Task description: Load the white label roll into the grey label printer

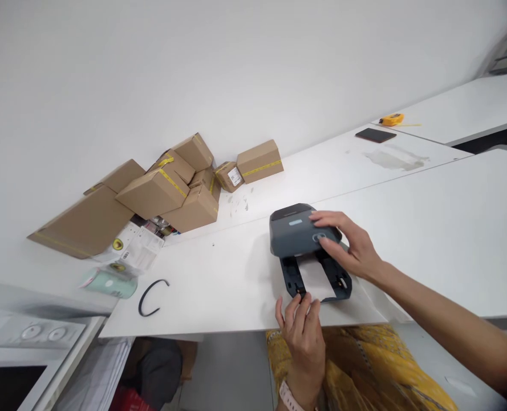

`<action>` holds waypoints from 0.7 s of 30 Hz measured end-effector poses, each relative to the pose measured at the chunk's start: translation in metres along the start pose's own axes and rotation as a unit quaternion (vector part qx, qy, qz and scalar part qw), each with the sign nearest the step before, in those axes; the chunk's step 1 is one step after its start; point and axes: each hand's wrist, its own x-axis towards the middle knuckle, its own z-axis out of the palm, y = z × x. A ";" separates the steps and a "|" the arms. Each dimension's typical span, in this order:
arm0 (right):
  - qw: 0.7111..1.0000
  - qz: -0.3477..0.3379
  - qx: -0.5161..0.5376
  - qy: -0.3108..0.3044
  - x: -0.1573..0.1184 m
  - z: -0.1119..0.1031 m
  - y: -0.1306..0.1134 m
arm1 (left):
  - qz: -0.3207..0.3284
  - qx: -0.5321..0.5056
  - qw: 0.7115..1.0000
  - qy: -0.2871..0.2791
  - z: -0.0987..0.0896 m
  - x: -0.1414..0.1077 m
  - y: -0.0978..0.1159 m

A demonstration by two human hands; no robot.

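At four o'clock from centre: printer [300,246], lid [291,234] up, white paper [315,277] inside.
Right hand [349,242]: half open, spread on lid.
Left hand [302,325]: loosely curled at printer's six o'clock; grip cannot be told.

Bright, diffuse, nearly even light washes the white wall [253,68] and tabletop [219,274]; a soft shadow falls left of the label printer [293,237]; wide-angle distortion stretches the edges, right corners darken, and the shipping label's [235,176] print blurs
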 end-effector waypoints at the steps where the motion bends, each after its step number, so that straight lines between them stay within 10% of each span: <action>1: 1.000 -0.012 -0.016 -0.003 -0.012 0.000 -0.002 | -0.002 -0.005 1.000 0.006 0.001 0.001 -0.001; 21: 0.959 -0.045 -0.237 -0.149 -0.092 -0.009 -0.016 | -0.029 0.052 0.994 0.093 0.001 0.008 0.009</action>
